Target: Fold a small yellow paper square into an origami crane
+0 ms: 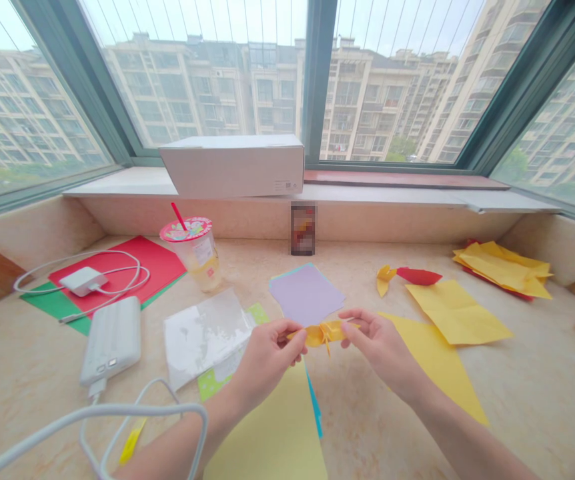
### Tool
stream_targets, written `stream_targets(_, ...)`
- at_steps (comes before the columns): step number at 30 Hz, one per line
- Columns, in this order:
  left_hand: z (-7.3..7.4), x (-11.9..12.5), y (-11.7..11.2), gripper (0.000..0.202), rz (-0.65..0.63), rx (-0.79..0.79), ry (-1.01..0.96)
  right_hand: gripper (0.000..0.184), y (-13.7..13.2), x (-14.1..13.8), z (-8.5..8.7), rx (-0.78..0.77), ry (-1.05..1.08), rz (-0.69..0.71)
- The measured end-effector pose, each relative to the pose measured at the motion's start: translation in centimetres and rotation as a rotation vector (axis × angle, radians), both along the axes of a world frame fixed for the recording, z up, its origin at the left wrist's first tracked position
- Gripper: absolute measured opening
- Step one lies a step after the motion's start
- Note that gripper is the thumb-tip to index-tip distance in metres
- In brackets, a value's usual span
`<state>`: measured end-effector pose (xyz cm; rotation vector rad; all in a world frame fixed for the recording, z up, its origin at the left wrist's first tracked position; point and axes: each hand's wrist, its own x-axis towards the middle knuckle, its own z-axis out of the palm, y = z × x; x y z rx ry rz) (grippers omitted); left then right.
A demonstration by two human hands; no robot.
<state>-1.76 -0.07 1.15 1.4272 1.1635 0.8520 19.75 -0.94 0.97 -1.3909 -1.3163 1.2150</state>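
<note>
A small yellow folded-paper piece [317, 334], gathered at its middle with a thin strip hanging down, is stretched between my two hands above the counter. My left hand [278, 343] pinches its left end between thumb and fingers. At the other end, the thumb and fingers of my right hand [373, 339] close on the tip. Below the piece lie a pale yellow sheet [277, 420] and, just beyond, a lavender sheet [307, 293]. Right of my right hand are yellow paper sheets [455, 313] and a folded yellow-and-red paper piece [407, 275].
A drink cup [200, 257] with a red straw stands at the left back. Near it are red paper [152, 263], a white charger [85, 281], a power bank [112, 337] with cables, and a clear plastic sleeve [207, 337]. Stacked yellow paper [505, 267] lies at right; a white box [235, 167] rests on the sill.
</note>
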Motion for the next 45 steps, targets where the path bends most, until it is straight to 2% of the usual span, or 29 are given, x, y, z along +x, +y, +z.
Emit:
stream_targets(7, 0.2, 0.3, -0.5, 0.023, -0.068, 0.081, 0.152, 0.022, -0.5, -0.4, 0.5, -0.086, -0.119, 0.181)
stream_targets(13, -0.1, 0.2, -0.3, 0.023, -0.067, 0.047, 0.104, 0.018, -0.7, -0.5, 0.5, -0.022, -0.193, 0.172)
stream_targets(17, -0.1, 0.4, -0.4, 0.021, -0.053, 0.111, 0.206, 0.019, -0.9, -0.8, 0.4, -0.002, -0.224, 0.147)
stream_targets(21, 0.3, 0.6, -0.8, 0.017, -0.096, 0.171, 0.264, 0.021, -1.4, -1.5, 0.6, 0.018, -0.208, 0.148)
stream_targets(26, 0.4, 0.7, -1.0, 0.028, -0.104, 0.087, 0.192, 0.021, -1.6, -1.8, 1.5, 0.003, -0.12, 0.165)
stream_targets(31, 0.7, 0.8, -0.9, 0.039, -0.111, -0.04, 0.03, 0.022, -1.2, -1.1, 1.9, -0.032, -0.077, 0.125)
stream_targets(40, 0.6, 0.3, -0.4, 0.046, -0.163, -0.152, -0.187, 0.033, -0.5, 0.7, 1.6, -0.051, 0.026, 0.23)
stream_targets(45, 0.7, 0.1, -0.3, 0.047, -0.193, -0.194, -0.266, 0.033, -0.3, 1.0, 1.4, -0.071, 0.065, 0.182)
